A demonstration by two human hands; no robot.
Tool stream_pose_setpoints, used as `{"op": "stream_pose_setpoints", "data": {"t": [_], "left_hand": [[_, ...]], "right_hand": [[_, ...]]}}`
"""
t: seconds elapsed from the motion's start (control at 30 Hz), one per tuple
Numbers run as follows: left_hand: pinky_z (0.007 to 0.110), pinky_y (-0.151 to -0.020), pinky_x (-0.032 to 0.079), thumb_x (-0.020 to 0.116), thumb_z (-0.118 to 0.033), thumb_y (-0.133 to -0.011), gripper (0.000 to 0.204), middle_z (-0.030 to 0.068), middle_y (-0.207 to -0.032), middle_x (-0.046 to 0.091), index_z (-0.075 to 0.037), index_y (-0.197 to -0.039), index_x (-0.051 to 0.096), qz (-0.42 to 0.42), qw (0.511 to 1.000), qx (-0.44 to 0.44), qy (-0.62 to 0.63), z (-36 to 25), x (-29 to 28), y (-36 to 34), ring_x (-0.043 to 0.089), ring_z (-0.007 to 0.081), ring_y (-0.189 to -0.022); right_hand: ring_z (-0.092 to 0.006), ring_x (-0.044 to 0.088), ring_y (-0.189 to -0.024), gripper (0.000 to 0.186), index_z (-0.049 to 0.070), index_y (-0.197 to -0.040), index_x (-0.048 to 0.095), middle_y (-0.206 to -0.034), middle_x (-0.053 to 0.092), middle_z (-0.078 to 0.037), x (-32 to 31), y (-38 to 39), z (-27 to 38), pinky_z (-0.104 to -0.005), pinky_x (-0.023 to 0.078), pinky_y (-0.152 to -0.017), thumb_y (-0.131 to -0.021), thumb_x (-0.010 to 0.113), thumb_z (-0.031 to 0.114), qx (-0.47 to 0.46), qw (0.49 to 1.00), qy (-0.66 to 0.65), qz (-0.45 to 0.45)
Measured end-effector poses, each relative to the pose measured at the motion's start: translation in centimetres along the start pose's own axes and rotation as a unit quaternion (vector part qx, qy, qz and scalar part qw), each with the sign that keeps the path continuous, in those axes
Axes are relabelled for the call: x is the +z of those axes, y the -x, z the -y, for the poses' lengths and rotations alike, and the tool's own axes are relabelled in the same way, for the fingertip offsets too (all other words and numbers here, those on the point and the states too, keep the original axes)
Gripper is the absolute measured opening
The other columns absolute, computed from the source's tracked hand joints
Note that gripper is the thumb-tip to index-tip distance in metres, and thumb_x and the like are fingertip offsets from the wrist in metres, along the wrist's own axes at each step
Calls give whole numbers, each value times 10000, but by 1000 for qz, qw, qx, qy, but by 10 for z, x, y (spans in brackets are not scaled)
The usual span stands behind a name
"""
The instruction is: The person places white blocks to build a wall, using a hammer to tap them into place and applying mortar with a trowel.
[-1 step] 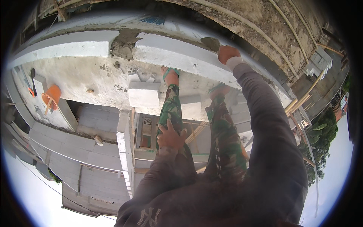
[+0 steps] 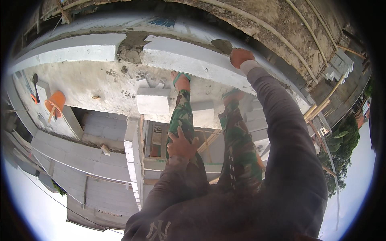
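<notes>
My right hand (image 2: pixel 241 57) is closed at the end of an outstretched arm, beyond the far side of a row of white blocks. From it a trowel (image 2: pixel 222 45) points left, its blade grey with mortar; the handle is hidden in my fist. The blade is over the far edge of a long white block (image 2: pixel 181 54). Left of that block, grey mortar (image 2: pixel 132 47) fills a gap before another white block (image 2: pixel 80 49). My left hand (image 2: pixel 181 147) lies on my camouflage-trousered left leg, fingers spread, holding nothing.
A concrete ledge (image 2: pixel 88 80) runs under my feet, with loose white block pieces (image 2: pixel 153 100) on it. At the left are an orange bucket (image 2: pixel 55 102) and a dark-handled tool (image 2: pixel 35 86). An opening (image 2: pixel 100 124) drops away below the ledge. Bamboo poles (image 2: pixel 321 108) stand at the right.
My right hand and the trowel have shifted very slightly to the left. My left hand stays on my leg.
</notes>
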State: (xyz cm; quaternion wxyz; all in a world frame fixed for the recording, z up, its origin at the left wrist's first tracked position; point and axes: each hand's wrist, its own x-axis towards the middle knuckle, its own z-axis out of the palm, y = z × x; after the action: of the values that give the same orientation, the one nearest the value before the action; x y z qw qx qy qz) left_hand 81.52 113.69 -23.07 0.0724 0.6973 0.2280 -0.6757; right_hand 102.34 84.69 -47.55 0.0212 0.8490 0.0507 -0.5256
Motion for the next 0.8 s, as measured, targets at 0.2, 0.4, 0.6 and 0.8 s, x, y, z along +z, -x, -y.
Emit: {"op": "stream_pose_setpoints", "data": {"t": [0.2,0.4,0.6,0.8], "left_hand": [[579,-1012,501,649,-634,-855,989,349,-1576,313,-137,-1619,267,-10,1000,-7,-19,-7,3,0,581,559,-1227],[572,-1030,487,647,-634,-855,996,347,-1586,299,-135,-1625,258,-12,1000,-17,-19,-14,6,3,577,557,-1234],[572,-1026,495,647,-631,-858,1001,346,-1593,290,-140,-1631,242,-7,999,-23,-47,-20,5,5,564,569,-1243],[552,-1039,499,637,-659,-855,1003,321,-1605,288,-156,-1631,249,7,998,-43,-45,-24,1,10,554,560,-1263]], "right_hand": [[-411,722,-988,329,15,-996,761,-1011,747,-231,5,13,2,-501,567,-885,-954,564,276,-42,996,-49,-58],[-406,708,-996,319,44,-1051,733,-1045,738,-221,-8,14,-4,-510,548,-899,-969,555,295,-114,992,-24,-55],[-389,690,-1058,376,75,-1150,727,-1107,733,-206,-12,26,-16,-487,536,-934,-982,569,373,-154,976,-103,-116],[-393,681,-1067,430,95,-1194,742,-1144,736,-171,-25,14,-15,-444,533,-912,-930,673,427,-205,934,-274,-101]]}}
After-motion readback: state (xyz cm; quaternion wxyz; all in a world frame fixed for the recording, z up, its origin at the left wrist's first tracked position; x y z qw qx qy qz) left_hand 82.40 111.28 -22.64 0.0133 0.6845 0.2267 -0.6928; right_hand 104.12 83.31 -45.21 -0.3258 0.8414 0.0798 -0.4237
